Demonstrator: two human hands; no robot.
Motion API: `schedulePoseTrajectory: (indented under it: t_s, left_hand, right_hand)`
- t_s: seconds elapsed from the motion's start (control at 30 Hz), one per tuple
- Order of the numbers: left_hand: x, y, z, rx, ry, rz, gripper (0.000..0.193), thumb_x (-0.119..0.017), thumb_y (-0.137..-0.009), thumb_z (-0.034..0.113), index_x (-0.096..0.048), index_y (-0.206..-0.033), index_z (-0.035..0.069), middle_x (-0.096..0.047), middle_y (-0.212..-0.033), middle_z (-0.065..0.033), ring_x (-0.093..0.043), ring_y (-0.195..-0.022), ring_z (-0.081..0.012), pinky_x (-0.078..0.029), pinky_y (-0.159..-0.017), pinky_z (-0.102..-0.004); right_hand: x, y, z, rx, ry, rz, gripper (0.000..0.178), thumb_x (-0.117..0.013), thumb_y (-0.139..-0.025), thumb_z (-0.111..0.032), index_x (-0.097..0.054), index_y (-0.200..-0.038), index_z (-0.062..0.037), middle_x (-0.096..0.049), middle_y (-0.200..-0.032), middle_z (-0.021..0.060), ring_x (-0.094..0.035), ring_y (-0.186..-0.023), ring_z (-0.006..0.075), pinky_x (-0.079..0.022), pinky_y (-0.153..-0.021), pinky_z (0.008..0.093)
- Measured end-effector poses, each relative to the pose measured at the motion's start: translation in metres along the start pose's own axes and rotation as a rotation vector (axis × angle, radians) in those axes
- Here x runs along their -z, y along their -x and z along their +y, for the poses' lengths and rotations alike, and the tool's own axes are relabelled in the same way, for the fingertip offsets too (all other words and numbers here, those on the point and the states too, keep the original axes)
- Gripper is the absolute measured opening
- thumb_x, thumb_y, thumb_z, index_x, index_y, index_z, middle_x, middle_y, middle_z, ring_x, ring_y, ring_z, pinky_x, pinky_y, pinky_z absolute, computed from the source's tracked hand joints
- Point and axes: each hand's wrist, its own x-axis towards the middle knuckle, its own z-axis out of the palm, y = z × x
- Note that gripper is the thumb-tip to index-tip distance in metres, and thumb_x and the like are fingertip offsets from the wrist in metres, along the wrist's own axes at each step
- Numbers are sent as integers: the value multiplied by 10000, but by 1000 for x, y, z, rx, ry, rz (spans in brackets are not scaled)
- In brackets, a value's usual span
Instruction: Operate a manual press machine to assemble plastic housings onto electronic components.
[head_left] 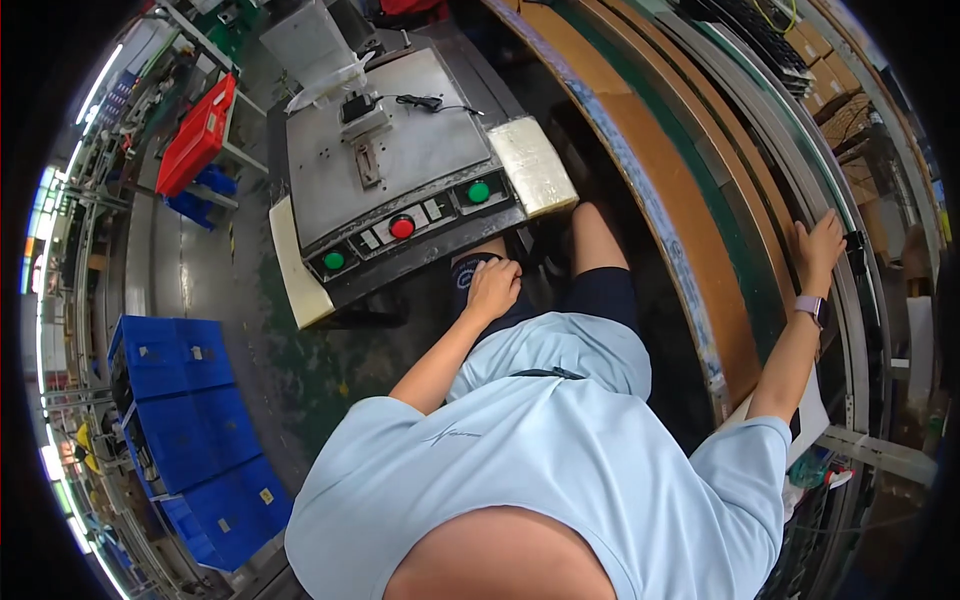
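My left hand [495, 288] rests on my left thigh, over the dark shorts [470, 280], its fingers loosely bent and nothing visible in it. Off to the right, my right hand [820, 248] lies with fingers spread on the metal rail [838, 300] along the conveyor's far side. Ahead of my knees is a grey metal bench machine [330, 130], with green buttons [478, 192] at both ends of its front panel and a red button [402, 228] between them. On its top a black plug adapter [357, 106] with a cable [420, 102] sits on a small metal fixture [366, 135].
Pale padded blocks [535, 165] flank the machine's front corners. A long conveyor with a brown board edge [640, 140] and a green belt [715, 200] curves along my right. Blue bins [190, 420] stand at lower left, a red tray [200, 135] farther off. Cardboard boxes [825, 80] are stacked far right.
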Motion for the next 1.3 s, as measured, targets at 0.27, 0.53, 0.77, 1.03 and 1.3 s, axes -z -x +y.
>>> schedulePoseTrajectory:
  t_s: [0.27, 0.53, 0.77, 1.03, 1.3]
  left_hand:
    - [10, 15, -2, -36, 2, 136, 65, -609, -780, 96, -619, -843, 82, -637, -811, -55, -569, -789, -258, -422, -746, -362]
    - [31, 25, -1, -1, 109, 105, 62, -632, -781, 81, -628, -841, 67, -639, -782, -46, -569, -749, -229, -424, -732, -319]
    - [151, -4, 21, 107, 543, 450, 48, -638, -802, 21, -647, -844, 42, -609, -736, -6, -484, -585, -104, -396, -558, -241]
    - [283, -115, -141, 201, 535, 862, 372, -732, -793, 87, -562, -1121, 42, -658, -970, -78, -594, -853, -157, -488, -762, -288]
    - [290, -154, -178, 195, 493, 560, 675, -800, -740, 82, -470, -1323, 2, -638, -1144, -118, -570, -1068, -232, -422, -958, -316]
  right_hand:
    - [15, -9, -11, -103, 84, -143, 856, -669, -832, -464, -317, -1422, 46, -488, -1339, 241, -484, -1220, 398, -348, -1032, 524]
    - [49, -12, -29, -138, 60, -275, 900, -708, -798, -464, -306, -1421, 47, -471, -1347, 232, -477, -1225, 404, -347, -1052, 531]
    - [34, -12, -24, -192, 87, -207, 867, -735, -771, -453, -351, -1384, 26, -507, -1297, 214, -518, -1180, 392, -383, -1020, 536]
    - [38, -20, -33, -226, -7, -160, 807, -749, -755, -435, -401, -1346, -11, -537, -1265, 190, -531, -1170, 374, -394, -1020, 511]
    - [22, -8, -27, -231, 83, -4, 771, -761, -766, -381, -437, -1347, 9, -570, -1241, 203, -572, -1110, 347, -442, -964, 468]
